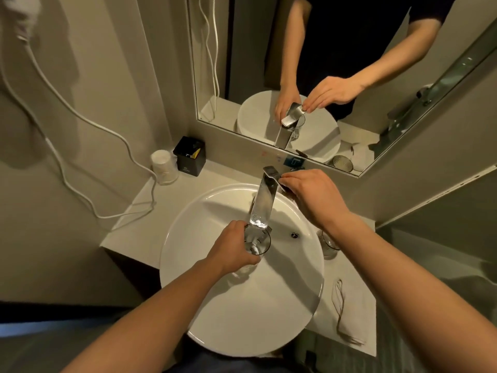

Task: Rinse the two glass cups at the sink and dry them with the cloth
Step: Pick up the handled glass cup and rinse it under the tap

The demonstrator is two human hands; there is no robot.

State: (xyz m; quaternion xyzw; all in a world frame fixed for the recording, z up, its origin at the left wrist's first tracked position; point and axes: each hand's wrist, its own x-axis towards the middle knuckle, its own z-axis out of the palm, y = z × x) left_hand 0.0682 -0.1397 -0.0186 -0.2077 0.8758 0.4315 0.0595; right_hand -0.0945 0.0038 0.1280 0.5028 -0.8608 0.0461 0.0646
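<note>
My left hand (233, 244) grips a clear glass cup (258, 243) and holds it upright under the spout of the chrome faucet (265, 200), over the white round sink (188, 227). My right hand (312, 196) rests on the faucet's lever with straight fingers on its top. A second glass cup (329, 244) stands on the counter just right of the sink, partly hidden by my right forearm. No cloth can be made out for certain.
A black box (190, 156) and a wrapped stack of cups (163, 166) stand at the counter's back left, beside a white cord (129, 154). A thin looped wire thing (339, 300) lies on the right counter. The mirror (336, 76) faces me.
</note>
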